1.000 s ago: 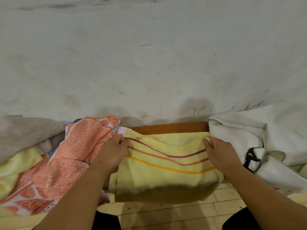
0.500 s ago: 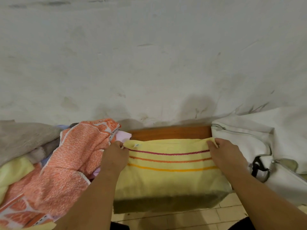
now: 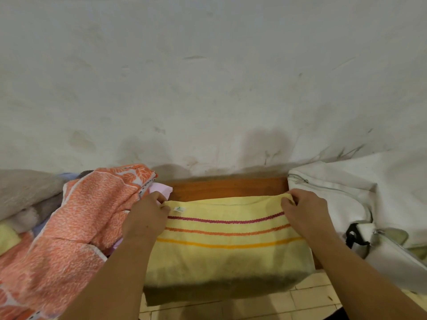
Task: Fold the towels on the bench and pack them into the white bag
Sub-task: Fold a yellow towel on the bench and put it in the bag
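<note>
The fingers [image 3: 161,199] of the left hand [image 3: 147,218] pinch the yellow towel [image 3: 228,250] at its far left corner; the right hand [image 3: 305,215] pinches the far right corner. The towel lies on the tabletop [image 3: 226,188], its near edge overhanging, between an orange towel [image 3: 92,215] and the white bag [image 3: 335,199].

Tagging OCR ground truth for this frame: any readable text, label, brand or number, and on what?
Small white tag at the far left corner of the yellow striped towel: a greenish mark, too small to read.
White bag, orange patterned towel, wall: no text visible.
</note>
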A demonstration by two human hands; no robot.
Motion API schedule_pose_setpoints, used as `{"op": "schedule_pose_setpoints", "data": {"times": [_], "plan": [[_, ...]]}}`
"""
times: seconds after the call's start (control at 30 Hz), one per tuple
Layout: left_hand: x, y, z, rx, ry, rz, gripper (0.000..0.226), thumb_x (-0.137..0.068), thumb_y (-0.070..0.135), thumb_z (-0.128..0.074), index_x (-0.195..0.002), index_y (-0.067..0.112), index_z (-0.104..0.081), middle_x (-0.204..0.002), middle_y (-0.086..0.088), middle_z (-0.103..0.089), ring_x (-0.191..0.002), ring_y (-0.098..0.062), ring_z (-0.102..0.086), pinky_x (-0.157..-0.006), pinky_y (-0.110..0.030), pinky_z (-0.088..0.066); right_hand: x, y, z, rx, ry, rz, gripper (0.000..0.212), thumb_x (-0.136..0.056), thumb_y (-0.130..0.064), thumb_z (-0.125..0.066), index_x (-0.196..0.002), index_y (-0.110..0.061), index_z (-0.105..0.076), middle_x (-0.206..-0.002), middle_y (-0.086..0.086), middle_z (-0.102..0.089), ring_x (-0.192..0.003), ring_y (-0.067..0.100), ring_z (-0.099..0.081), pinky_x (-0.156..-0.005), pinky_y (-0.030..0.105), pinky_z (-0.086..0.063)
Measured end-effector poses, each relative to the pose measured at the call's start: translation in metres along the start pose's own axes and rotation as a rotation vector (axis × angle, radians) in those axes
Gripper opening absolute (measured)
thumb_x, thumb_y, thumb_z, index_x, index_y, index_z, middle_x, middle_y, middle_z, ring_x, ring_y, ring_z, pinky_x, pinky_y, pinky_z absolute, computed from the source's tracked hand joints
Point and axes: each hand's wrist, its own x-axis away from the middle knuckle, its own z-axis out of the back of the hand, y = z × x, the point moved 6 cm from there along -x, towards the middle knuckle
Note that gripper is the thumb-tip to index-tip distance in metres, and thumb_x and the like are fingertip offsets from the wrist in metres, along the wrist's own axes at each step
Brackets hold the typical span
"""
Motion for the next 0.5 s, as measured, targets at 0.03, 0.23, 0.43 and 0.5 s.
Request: {"op": "schedule_pose_setpoints", "data": {"times": [0.03, 0.23, 0.43, 0.5], "plan": [[-0.001, -0.001, 0.001, 0.018, 0.004, -0.002, 0.005, -0.091, 0.027, -0.064, -0.093, 0.031, -0.063, -0.100, -0.002, -0.066, -0.090, -0.026, -0.062, -0.081, -0.040, -0.055, 0.000, -0.002, 0.002, -0.028, 0.028, 0.014, 0.017, -0.095, -0.018, -0.056, -0.085, -0.024, -0.068, -0.079, -0.011, -0.066, -0.074, 0.005, -0.057, -0.060, 0.013, -0.037], [-0.003, -0.006, 0.006, 0.085, 0.029, -0.053, 0.010, -0.086, 0.017, -0.073, -0.087, 0.023, -0.065, -0.083, 0.006, -0.065, -0.072, -0.010, -0.056, -0.061, -0.023, -0.040, -0.003, 0.003, -0.006, -0.084, 0.060, -0.010, 0.014, -0.091, -0.015, -0.065, -0.092, -0.027, -0.070, -0.093, -0.013, -0.067, -0.069, 0.000, -0.057, -0.052, 0.009, -0.039], [-0.002, -0.006, 0.020, 0.204, -0.069, -0.110, 0.011, -0.093, 0.022, -0.067, -0.092, 0.032, -0.070, -0.090, 0.008, -0.070, -0.081, -0.009, -0.063, -0.065, -0.022, -0.044, -0.006, 0.007, -0.020, 0.037, -0.010, -0.018, 0.032, -0.087, -0.020, -0.067, -0.117, -0.032, -0.065, -0.114, -0.007, -0.062, -0.092, 0.011, -0.057, -0.075, 0.028, -0.044], [0.000, -0.007, 0.027, 0.236, -0.111, -0.140, 0.013, -0.094, 0.022, -0.066, -0.092, 0.031, -0.074, -0.089, 0.011, -0.072, -0.085, -0.007, -0.065, -0.069, -0.022, -0.046, -0.006, 0.006, -0.024, 0.101, -0.039, -0.011, 0.048, -0.090, -0.025, -0.066, -0.137, -0.030, -0.058, -0.127, -0.003, -0.057, -0.104, 0.017, -0.059, -0.086, 0.032, -0.049]]}}
